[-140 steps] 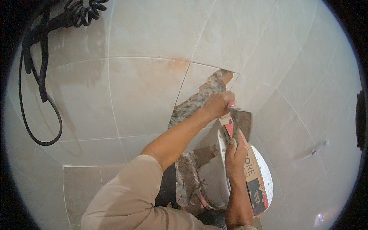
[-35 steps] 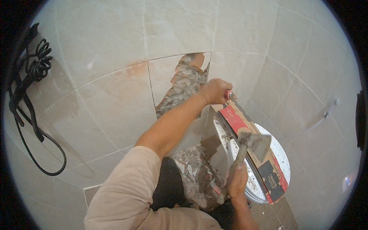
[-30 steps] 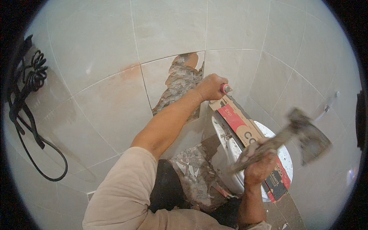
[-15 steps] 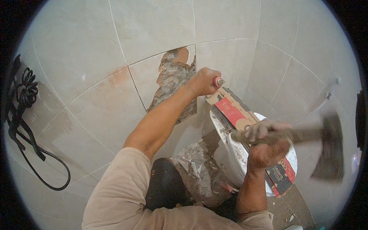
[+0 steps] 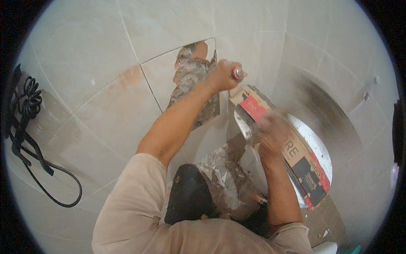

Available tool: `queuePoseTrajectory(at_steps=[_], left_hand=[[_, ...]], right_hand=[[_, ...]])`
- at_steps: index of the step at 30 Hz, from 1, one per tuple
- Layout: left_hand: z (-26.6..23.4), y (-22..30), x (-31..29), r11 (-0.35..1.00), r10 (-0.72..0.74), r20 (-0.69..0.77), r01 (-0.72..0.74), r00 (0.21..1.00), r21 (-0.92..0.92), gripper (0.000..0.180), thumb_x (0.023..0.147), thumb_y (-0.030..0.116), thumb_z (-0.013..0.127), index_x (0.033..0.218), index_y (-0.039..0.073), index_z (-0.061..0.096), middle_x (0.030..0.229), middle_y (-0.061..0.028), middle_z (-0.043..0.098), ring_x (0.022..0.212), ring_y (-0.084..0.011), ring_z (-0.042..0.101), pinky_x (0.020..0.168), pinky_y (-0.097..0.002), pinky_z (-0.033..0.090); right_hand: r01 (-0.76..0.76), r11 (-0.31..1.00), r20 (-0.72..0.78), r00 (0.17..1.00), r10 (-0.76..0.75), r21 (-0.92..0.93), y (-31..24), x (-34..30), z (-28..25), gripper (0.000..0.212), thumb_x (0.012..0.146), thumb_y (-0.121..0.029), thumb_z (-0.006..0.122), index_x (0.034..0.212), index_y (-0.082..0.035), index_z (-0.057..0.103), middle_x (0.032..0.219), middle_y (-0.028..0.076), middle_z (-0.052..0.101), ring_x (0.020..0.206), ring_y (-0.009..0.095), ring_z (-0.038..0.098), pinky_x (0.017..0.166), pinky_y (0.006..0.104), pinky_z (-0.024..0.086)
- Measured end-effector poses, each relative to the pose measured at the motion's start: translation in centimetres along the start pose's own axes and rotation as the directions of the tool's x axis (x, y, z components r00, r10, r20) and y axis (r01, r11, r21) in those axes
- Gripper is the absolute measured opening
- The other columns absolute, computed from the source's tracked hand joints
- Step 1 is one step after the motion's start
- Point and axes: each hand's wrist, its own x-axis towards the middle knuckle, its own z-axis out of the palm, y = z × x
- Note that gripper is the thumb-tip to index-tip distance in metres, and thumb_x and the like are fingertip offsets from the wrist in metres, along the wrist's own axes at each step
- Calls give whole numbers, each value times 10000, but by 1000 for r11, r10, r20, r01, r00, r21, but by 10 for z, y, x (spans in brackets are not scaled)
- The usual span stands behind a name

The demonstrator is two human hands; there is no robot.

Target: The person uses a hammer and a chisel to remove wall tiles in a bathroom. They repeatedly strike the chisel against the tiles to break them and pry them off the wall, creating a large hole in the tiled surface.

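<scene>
My left hand (image 5: pixel 224 76) is closed round a chisel (image 5: pixel 238 74) with a red grip and a metal striking end. It is held at the right edge of a broken-out patch (image 5: pixel 190 80) in the wall, where rough mortar shows between tiles; the chisel's tip is hidden. My right hand (image 5: pixel 272 129), blurred by motion, grips an axe (image 5: pixel 325 101) whose broad dark head is a smear to the right. That head is raised apart from the chisel. Below the right hand lies a flattened-looking cardboard box (image 5: pixel 311 178) in brown, red and black.
The box rests across a white toilet (image 5: pixel 317 139) dusted with debris. Broken tile pieces (image 5: pixel 222 175) lie on the floor near my dark-clothed knee (image 5: pixel 188 192). A coiled black cable (image 5: pixel 29 97) hangs at the left. Tiled walls (image 5: pixel 169 21) close in ahead and at the right.
My right hand has swung up and slightly left with the axe, its head rising from the far right. My left hand keeps its grip on the chisel beside the broken patch.
</scene>
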Motion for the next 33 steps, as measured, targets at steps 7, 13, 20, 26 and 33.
queuePoseTrajectory(at_steps=[7, 13, 20, 26, 33], left_hand=[[-41, -12, 25, 937, -322, 187, 340, 928, -77, 362, 852, 333, 833, 718, 64, 631, 616, 20, 571, 595, -114, 494, 567, -333, 444], [-57, 19, 29, 880, -461, 156, 473, 873, -44, 444, 838, 399, 839, 674, 70, 590, 637, 37, 544, 628, -100, 453, 586, -311, 416], [-47, -13, 16, 918, -373, 106, 383, 922, -104, 440, 831, 369, 836, 664, 62, 570, 630, 22, 538, 626, -102, 438, 585, -326, 412], [-36, -17, 24, 931, -351, 56, 355, 935, -87, 400, 841, 346, 843, 663, 100, 582, 596, 37, 532, 550, -90, 454, 520, -306, 390], [-54, -11, 15, 927, -353, 106, 363, 930, -97, 399, 842, 415, 821, 675, 119, 612, 602, 33, 560, 544, -96, 508, 527, -305, 417]], right_hand=[[-191, 981, 6, 981, 191, -23, -54, 32, -41, 449, 1105, -446, 444, 984, -32, 569, 664, 35, 518, 526, 130, 496, 485, 322, 413], [-326, 924, -9, 942, 335, 201, -109, 49, -61, 465, 1102, -483, 449, 1038, -39, 570, 651, -10, 501, 505, 77, 456, 446, 261, 371], [-188, 908, -103, 965, 243, 374, -131, 60, -51, 439, 1115, -435, 432, 1089, -20, 574, 699, 36, 534, 516, 105, 495, 475, 286, 431], [321, 753, -83, 893, -443, -574, -17, 74, 11, 363, 1101, -346, 464, 1031, -21, 608, 723, 121, 590, 579, 235, 576, 542, 402, 471], [-125, 961, -124, 979, 160, 246, -124, 110, -24, 272, 1067, -273, 533, 1051, -16, 621, 743, 151, 625, 710, 302, 637, 646, 414, 516]])
